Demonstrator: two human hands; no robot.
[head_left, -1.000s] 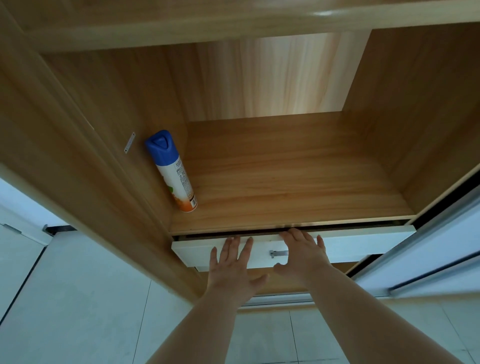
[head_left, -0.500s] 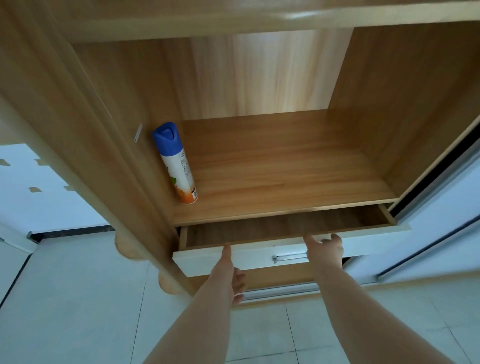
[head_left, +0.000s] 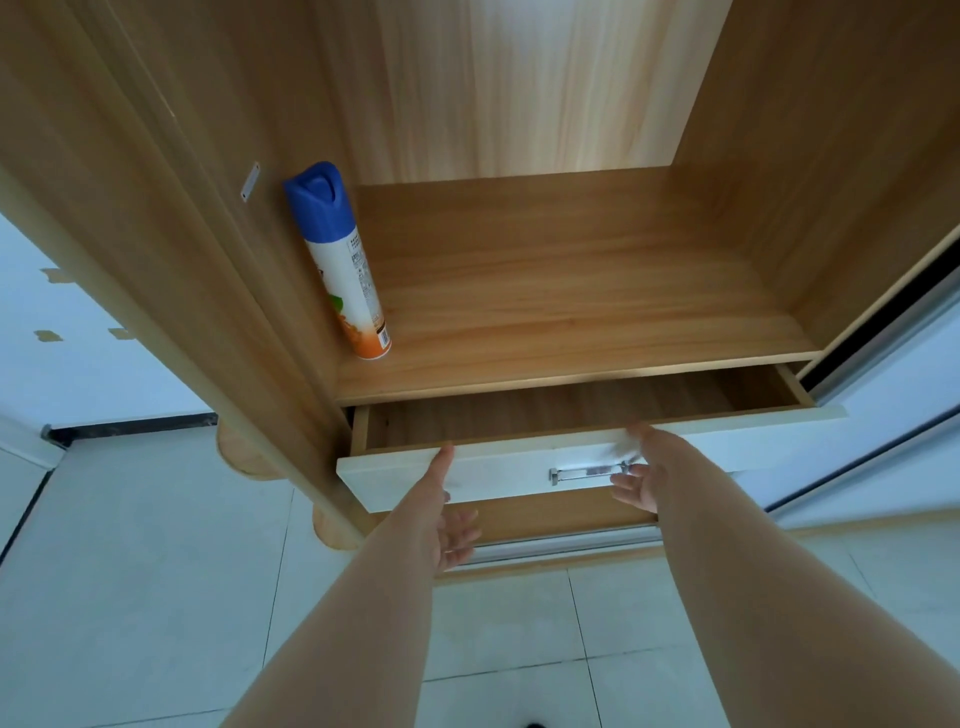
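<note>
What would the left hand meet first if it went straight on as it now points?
Most likely the white front panel of the open wooden drawer: the left hand points at it, one raised digit at its top edge. Whether they touch is unclear.

The drawer (head_left: 509, 467) juts out just before the left hand (head_left: 441, 512) and right hand (head_left: 644, 480), its handle (head_left: 584, 474) between them. The shelf (head_left: 571, 296) lies above it (spray can (head_left: 340, 265) upright beyond the left hand).

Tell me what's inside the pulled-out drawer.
The drawer shows only its bare wooden bottom; nothing lies in the visible part. Its rear runs under the shelf, and the white front hides the nearest strip.
</note>
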